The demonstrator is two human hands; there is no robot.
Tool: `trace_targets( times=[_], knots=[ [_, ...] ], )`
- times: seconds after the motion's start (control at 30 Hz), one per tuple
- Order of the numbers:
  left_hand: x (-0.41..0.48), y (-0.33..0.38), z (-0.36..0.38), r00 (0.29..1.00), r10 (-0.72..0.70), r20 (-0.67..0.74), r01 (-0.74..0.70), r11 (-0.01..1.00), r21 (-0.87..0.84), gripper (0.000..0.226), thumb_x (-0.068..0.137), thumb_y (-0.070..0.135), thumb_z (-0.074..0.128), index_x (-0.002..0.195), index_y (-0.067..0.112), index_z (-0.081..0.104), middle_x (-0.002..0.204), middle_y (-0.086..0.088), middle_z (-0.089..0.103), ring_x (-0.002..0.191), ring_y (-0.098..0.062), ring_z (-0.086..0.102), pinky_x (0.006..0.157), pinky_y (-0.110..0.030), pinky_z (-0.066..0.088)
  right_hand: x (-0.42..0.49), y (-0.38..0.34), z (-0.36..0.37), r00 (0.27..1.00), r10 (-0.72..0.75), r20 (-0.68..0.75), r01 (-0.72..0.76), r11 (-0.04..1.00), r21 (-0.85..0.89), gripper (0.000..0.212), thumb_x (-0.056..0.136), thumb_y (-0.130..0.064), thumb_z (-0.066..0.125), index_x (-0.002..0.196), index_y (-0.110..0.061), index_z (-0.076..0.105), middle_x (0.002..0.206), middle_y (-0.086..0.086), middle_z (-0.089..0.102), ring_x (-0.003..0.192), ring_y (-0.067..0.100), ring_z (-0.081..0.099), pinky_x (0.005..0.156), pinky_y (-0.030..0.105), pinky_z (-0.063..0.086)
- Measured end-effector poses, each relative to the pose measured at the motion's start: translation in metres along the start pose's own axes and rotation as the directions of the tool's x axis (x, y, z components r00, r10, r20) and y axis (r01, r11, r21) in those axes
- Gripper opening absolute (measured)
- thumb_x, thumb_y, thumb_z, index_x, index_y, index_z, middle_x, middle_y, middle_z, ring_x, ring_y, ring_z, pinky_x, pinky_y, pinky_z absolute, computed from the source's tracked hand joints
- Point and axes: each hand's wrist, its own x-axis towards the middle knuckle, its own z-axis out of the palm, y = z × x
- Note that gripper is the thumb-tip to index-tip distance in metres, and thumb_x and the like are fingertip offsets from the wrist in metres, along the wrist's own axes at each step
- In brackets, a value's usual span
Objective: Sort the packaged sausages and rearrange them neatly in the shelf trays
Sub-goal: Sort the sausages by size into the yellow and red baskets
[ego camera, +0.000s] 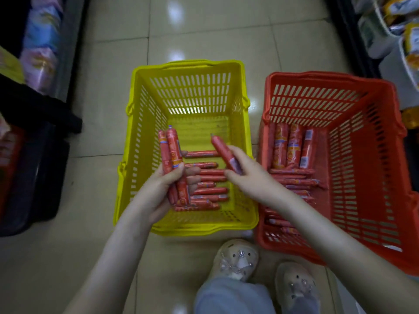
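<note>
**Item: packaged sausages, sorting in progress, two baskets on the floor.**

- Left grip [165,189]: fingers and thumb curled round a bundle of thin sausages [172,146]; long axis runs away from the person, tips over the yellow basket [145,132].
- Right grip [247,175]: pinches a single sausage [223,151] by its near end; long axis tilts away and to the left, far tip leaning toward the bundle, not touching it.
- Yellow basket: loose thin sausages [208,191] lying crosswise, stacked at the near end.
- Red basket [328,75], just to the right: thick sausages [288,146] lengthwise, thin ones crosswise below them.

Judgement: the single piece sits right of the bundle and skewed to it. Joining them would call for swinging its tip parallel. The right grip is the nearer to the red basket.
</note>
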Motion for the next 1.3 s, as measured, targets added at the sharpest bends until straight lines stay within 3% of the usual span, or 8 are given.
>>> trace_targets(
  times=[0.37, 0.5, 0.57, 0.7, 0.9, 1.0, 1.1, 1.3],
  knots=[
    [0.006, -0.003, -0.025, 0.998, -0.012, -0.058, 0.006, 0.995, -0.101, 0.043, 0.077, 0.008, 0.056, 0.119, 0.017, 0.055, 0.095, -0.012, 0.071, 0.069, -0.015, 0.067, 0.062, -0.026, 0.058, 0.026, 0.025, 0.052, 0.896, 0.087, 0.436, 0.208, 0.785, -0.584, 0.062, 0.095, -0.008, 0.05, 0.15, -0.017, 0.023, 0.15, 0.008, 0.034, 0.137, 0.026, 0.032, 0.112, 0.034, 0.027],
    [0.01, -0.021, -0.019, 0.994, -0.07, 0.081, 0.071, 0.997, -0.009, 0.036, 0.086, 0.008, 0.061, 0.121, 0.01, 0.055, 0.11, -0.017, 0.067, 0.087, -0.022, 0.066, 0.075, -0.031, 0.057, 0.016, 0.004, 0.042, 0.971, 0.061, 0.232, -0.059, 0.998, -0.015, 0.043, 0.098, -0.023, 0.052, 0.139, -0.012, 0.045, 0.131, 0.005, 0.057, 0.119, 0.015, 0.054, 0.099, 0.022, 0.039],
    [0.011, -0.029, -0.013, 0.984, -0.094, 0.15, 0.088, 0.995, 0.046, 0.045, 0.087, 0.011, 0.061, 0.131, 0.01, 0.05, 0.124, -0.018, 0.062, 0.104, -0.027, 0.063, 0.082, -0.035, 0.056, 0.011, -0.009, 0.043, 0.958, 0.122, 0.26, -0.229, 0.868, 0.439, 0.031, 0.096, -0.015, 0.053, 0.127, -0.012, 0.051, 0.105, 0.001, 0.065, 0.087, 0.004, 0.065, 0.076, 0.017, 0.049],
    [0.01, -0.031, -0.01, 0.96, -0.198, 0.198, 0.181, 0.978, 0.101, 0.046, 0.088, 0.013, 0.06, 0.131, 0.025, 0.05, 0.13, -0.014, 0.06, 0.117, -0.028, 0.059, 0.096, -0.044, 0.049, 0.016, -0.003, 0.051, 0.951, 0.204, 0.234, -0.303, 0.774, 0.557, 0.024, 0.093, -0.005, 0.057, 0.117, -0.008, 0.055, 0.087, 0.005, 0.064, 0.066, 0.0, 0.062, 0.058, 0.013, 0.047],
    [0.009, -0.005, -0.042, 0.964, 0.028, -0.265, 0.044, 0.964, 0.26, 0.019, 0.098, 0.011, 0.049, 0.112, 0.025, 0.052, 0.075, -0.009, 0.061, 0.042, -0.005, 0.049, 0.036, -0.015, 0.04, 0.022, 0.019, 0.057, 0.985, -0.01, 0.172, 0.046, 0.977, -0.208, 0.046, 0.092, -0.015, 0.059, 0.136, -0.018, 0.046, 0.127, 0.006, 0.053, 0.117, 0.017, 0.052, 0.096, 0.029, 0.037],
    [0.02, -0.003, -0.063, 0.888, 0.253, -0.383, 0.0, 0.835, 0.551, 0.004, 0.099, 0.025, 0.05, 0.097, 0.026, 0.053, 0.067, -0.001, 0.051, 0.041, -0.01, 0.044, 0.046, -0.02, 0.038, 0.017, 0.019, 0.072, 0.932, 0.028, 0.361, 0.19, 0.811, -0.553, 0.065, 0.095, -0.018, 0.052, 0.151, -0.02, 0.02, 0.151, 0.009, 0.031, 0.138, 0.026, 0.031, 0.108, 0.039, 0.03],
    [0.023, -0.006, -0.06, 0.892, 0.351, -0.284, 0.059, 0.533, 0.844, 0.011, 0.1, 0.031, 0.044, 0.1, 0.022, 0.051, 0.087, -0.006, 0.06, 0.084, -0.034, 0.059, 0.072, -0.036, 0.04, 0.007, 0.013, 0.076, 0.969, -0.125, 0.212, 0.233, 0.744, -0.627, 0.084, 0.085, -0.008, 0.06, 0.153, -0.015, 0.01, 0.151, 0.011, 0.03, 0.139, 0.03, 0.028, 0.112, 0.041, 0.025],
    [0.024, -0.033, 0.002, 0.872, 0.262, 0.414, -0.424, -0.019, 0.905, 0.033, 0.091, 0.017, 0.058, 0.121, 0.003, 0.058, 0.112, -0.016, 0.063, 0.107, -0.033, 0.057, 0.088, -0.032, 0.038, -0.004, 0.026, 0.047, 0.852, -0.523, -0.036, 0.29, 0.528, -0.798, 0.05, 0.081, -0.017, 0.062, 0.129, -0.005, 0.054, 0.114, 0.013, 0.063, 0.113, 0.03, 0.058, 0.103, 0.041, 0.03]
  ],
)
